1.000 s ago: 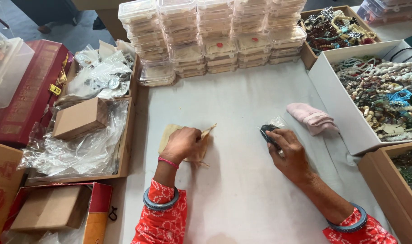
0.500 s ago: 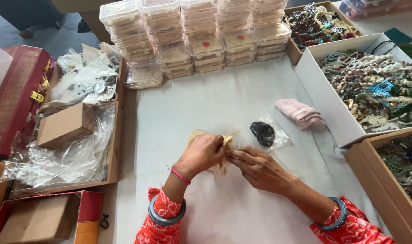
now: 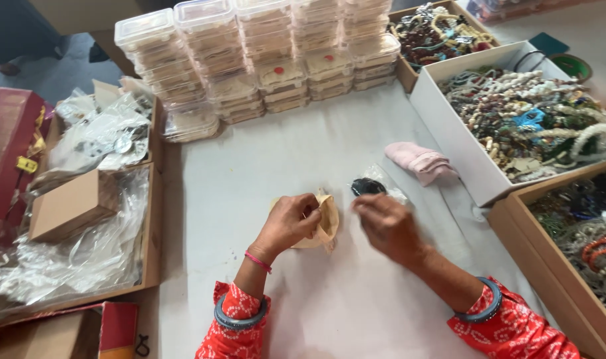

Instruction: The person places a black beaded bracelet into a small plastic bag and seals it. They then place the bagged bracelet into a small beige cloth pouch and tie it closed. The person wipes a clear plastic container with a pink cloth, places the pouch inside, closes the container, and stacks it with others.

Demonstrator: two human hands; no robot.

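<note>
My left hand [image 3: 291, 221] grips a small tan cloth pouch [image 3: 324, 225] on the white table cover [image 3: 303, 153], holding its mouth up. My right hand [image 3: 386, 226] is blurred, just right of the pouch, with its fingers loosely apart and nothing clearly in them. Beyond its fingertips lies a clear plastic packet with a dark beaded piece [image 3: 368, 187]. A folded pink cloth [image 3: 419, 161] rests further right.
Stacks of clear plastic boxes [image 3: 263, 56] line the back. A white box of mixed beads [image 3: 515, 113] and brown boxes of beads [image 3: 575, 233] stand at the right. Trays with plastic bags and a small cardboard box [image 3: 67, 206] fill the left.
My right hand left the dark packet on the table, came to the pouch beside my left hand, and now moves right again toward the packet. The pouch has been lifted and opened.
</note>
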